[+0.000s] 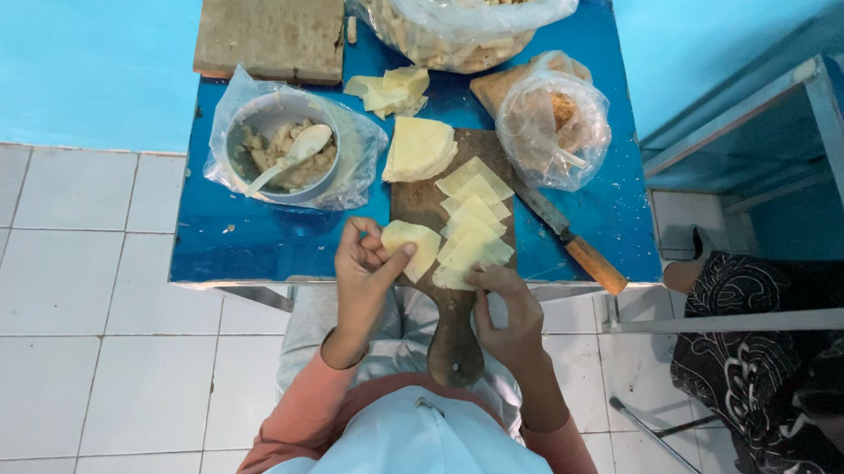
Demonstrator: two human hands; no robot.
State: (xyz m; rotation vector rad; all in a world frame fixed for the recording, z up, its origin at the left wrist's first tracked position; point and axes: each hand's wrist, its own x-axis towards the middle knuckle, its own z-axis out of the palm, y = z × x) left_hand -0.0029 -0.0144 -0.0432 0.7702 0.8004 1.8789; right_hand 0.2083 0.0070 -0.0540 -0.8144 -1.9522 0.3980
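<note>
My left hand (365,275) pinches a pale yellow dough wrapper (415,245) at the near edge of a wooden cutting board (422,205). My right hand (508,316) rests its fingertips on the near end of a row of overlapping wrappers (474,221) laid along the board. A stack of wrappers (417,149) sits at the board's far left corner. The board's handle (456,345) points toward my lap.
On the blue table (241,238) stand a bag-lined bowl of filling with a spoon (286,151), wrapper scraps (390,89), a tied plastic bag (554,119), a big bag of rolled pieces (460,9), a wooden block (273,15) and a knife (577,244). Another person's patterned clothing (785,346) is at right.
</note>
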